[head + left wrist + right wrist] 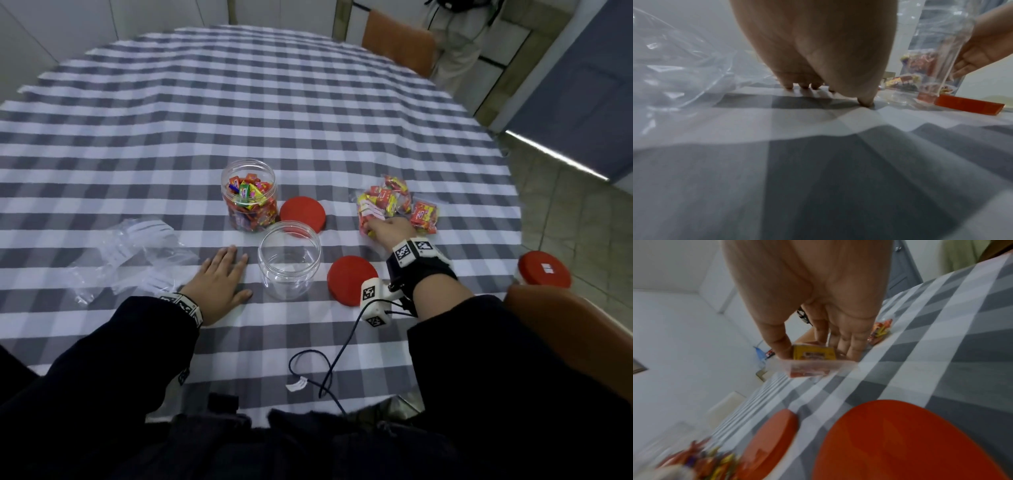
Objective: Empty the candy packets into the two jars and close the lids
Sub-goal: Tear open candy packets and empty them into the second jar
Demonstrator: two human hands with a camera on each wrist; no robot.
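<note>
An open clear jar point(249, 198) part full of wrapped candies stands mid-table, with an empty open jar point(289, 262) just in front of it. Two red lids point(303, 212) point(351, 279) lie flat beside them. Right of the jars lies a heap of full candy packets point(388, 198). My right hand point(371, 229) reaches into that heap, and in the right wrist view my right hand point(815, 352) pinches one clear candy packet point(809, 368) between thumb and fingers. My left hand point(234, 272) rests flat on the cloth left of the empty jar, fingers straight, holding nothing.
Crumpled empty plastic bags point(137, 253) lie at the left. A third red lid point(544, 269) shows at the table's right edge by an orange chair point(565, 318). A dark cable point(322, 370) trails near the front edge. Another orange chair point(399, 41) stands at the far side.
</note>
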